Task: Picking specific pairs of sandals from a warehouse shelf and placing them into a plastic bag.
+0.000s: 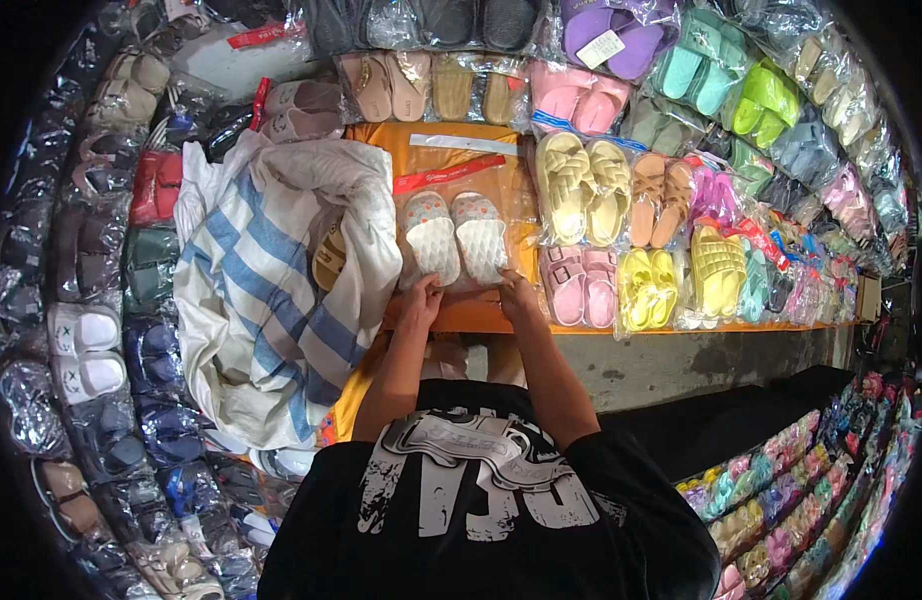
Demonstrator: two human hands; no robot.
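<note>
A clear plastic bag with a red header strip holds a pair of white quilted slippers [458, 240] with grey, orange-dotted insoles. It lies on the orange-covered table [371, 135] in front of me. My left hand [423, 296] pinches the bag's near edge below the left slipper, and my right hand [517, 292] pinches it at the right corner. Just to the left stands a large white woven sack [281, 277] with blue stripes, its mouth open; a tan sandal [328, 255] shows inside.
Right of the bag lie beige braided slippers [566, 187], pink buckled sandals [570, 285] and yellow sandals [647, 289], all bagged. Bagged dark slippers [93, 255] line the left side. A white paper strip [463, 144] lies beyond the bag. Rows of colourful footwear [776, 495] are at lower right.
</note>
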